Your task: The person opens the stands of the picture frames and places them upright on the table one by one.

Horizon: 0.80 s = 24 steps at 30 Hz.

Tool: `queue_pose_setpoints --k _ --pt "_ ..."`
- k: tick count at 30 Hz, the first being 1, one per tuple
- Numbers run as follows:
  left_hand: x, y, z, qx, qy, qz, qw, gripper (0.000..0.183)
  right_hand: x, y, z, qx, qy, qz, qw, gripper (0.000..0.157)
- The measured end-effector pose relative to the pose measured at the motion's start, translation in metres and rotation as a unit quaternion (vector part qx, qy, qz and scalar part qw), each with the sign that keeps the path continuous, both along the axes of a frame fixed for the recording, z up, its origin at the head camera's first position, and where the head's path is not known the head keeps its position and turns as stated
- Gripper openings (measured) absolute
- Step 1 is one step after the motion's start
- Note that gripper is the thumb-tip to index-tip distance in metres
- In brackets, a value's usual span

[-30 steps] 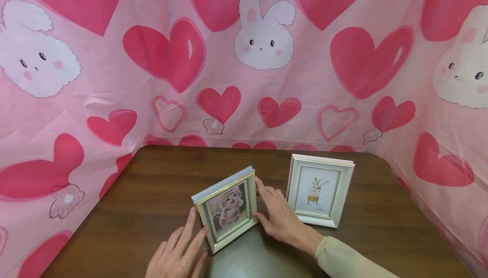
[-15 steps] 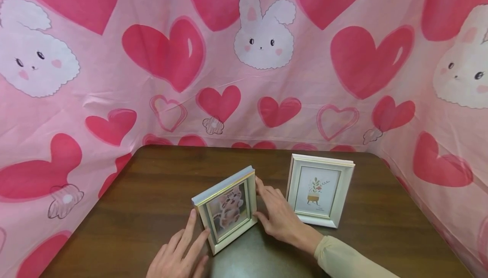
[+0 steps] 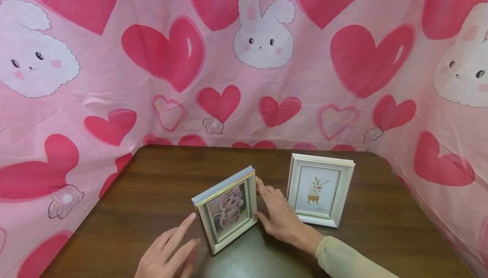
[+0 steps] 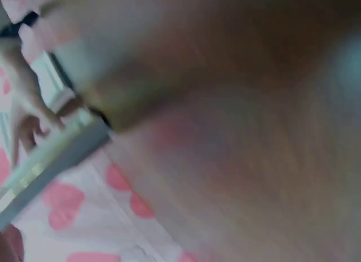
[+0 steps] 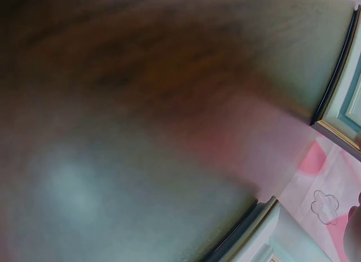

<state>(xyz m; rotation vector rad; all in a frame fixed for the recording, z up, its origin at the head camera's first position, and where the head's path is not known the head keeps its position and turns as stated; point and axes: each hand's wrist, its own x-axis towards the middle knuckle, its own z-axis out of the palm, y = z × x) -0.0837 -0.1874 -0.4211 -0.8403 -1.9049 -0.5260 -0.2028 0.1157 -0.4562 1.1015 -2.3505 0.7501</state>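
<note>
A white picture frame [image 3: 228,210] with gold trim and a picture of a cat stands upright and angled on the brown table. My right hand [image 3: 280,216] holds it by its right side, the thumb near the lower front edge and the index finger higher up. Just off its left side, my left hand [image 3: 167,248] is spread with its fingers extended, holding nothing. In the left wrist view, the right hand [image 4: 25,98] reaches to the frame [image 4: 56,154]. Much of both wrist views is blurred; frame corners show at the right and bottom of the right wrist view.
A second white picture frame [image 3: 316,193], with a potted-plant print, stands behind and right of my right hand. The wooden table [image 3: 160,184] has a pink cloth [image 3: 267,83] with hearts and rabbits hung around its back and sides.
My left hand has drawn back to the left and down from the cat picture frame, its fingertips leaving the left side. The right hand and both frames have stayed in place.
</note>
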Motion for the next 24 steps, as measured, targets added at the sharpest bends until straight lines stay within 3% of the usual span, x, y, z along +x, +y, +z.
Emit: queue_pose_setpoints --k 2,3,5,6,7,9,12,14,18,20,24 --pt "-0.011 -0.007 0.005 0.035 0.01 -0.056 0.9977 0.025 0.001 0.0 0.0 0.0 -0.006 0.0 1.0 0.113" --pt "-0.015 -0.011 0.007 0.053 -0.012 -0.068 0.9962 0.016 0.001 0.0 0.0 0.001 -0.007 -0.001 1.0 0.113" --pt "-0.026 -0.018 0.012 0.088 -0.092 -0.07 0.9895 0.004 0.001 0.0 0.0 0.002 -0.009 -0.003 1.0 0.113" --pt "-0.03 -0.023 0.011 0.102 -0.157 -0.055 0.9806 0.01 0.001 0.0 0.0 0.003 -0.014 -0.004 1.0 0.112" --pt "-0.035 -0.028 0.012 0.112 -0.223 -0.041 0.9675 0.017 0.002 0.0 0.001 0.003 -0.018 -0.005 1.0 0.112" --pt "-0.045 -0.035 0.015 0.135 -0.349 -0.026 0.9272 0.027 0.002 -0.001 0.001 0.004 -0.023 -0.008 1.0 0.112" --pt "-0.066 -0.042 0.018 0.149 -0.47 -0.072 0.867 0.022 0.003 -0.001 0.0 0.005 -0.03 -0.01 1.0 0.111" --pt "-0.079 -0.044 0.017 0.138 -0.525 -0.116 0.8316 0.025 0.003 -0.001 -0.001 0.006 -0.026 -0.01 1.0 0.111" --pt "-0.102 -0.04 0.01 0.079 -0.59 -0.208 0.7763 0.034 0.001 -0.002 -0.002 0.008 -0.004 -0.005 1.0 0.111" --pt "-0.112 -0.035 0.006 0.046 -0.598 -0.255 0.7584 0.037 0.0 -0.002 -0.002 0.009 0.007 -0.004 1.0 0.111" --pt "-0.125 -0.022 0.002 0.005 -0.623 -0.325 0.7111 0.046 -0.001 -0.002 -0.001 0.009 0.007 -0.007 1.0 0.11"
